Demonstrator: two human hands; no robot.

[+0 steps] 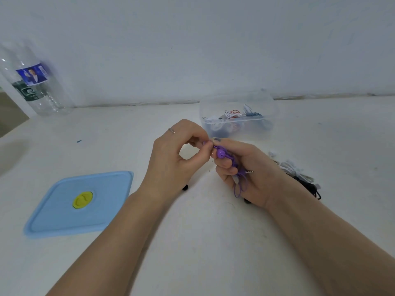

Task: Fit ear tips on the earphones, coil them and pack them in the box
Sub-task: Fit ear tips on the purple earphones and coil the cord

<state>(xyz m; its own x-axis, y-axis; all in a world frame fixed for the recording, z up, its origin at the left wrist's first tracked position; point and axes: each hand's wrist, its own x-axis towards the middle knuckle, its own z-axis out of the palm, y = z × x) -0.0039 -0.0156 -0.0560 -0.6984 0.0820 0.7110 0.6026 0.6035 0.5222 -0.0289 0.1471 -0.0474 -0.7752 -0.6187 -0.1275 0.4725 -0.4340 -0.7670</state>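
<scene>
Purple earphones (222, 154) are bunched in my right hand (245, 169), with a loop of cable and the metal jack (249, 171) sticking out below the fingers. My left hand (175, 154) pinches the purple tip of one earbud between thumb and forefinger, right against my right fingertips. Behind the hands stands the clear plastic box (237, 112), open, holding several coiled earphones. Its blue lid (81, 204) with a yellow-green centre lies flat at the left.
A pile of white and black earphones (299, 176) lies on the white table right of my right hand. Small black ear tips (185, 187) lie under my wrists. A clear water bottle (32, 82) stands far left by the wall.
</scene>
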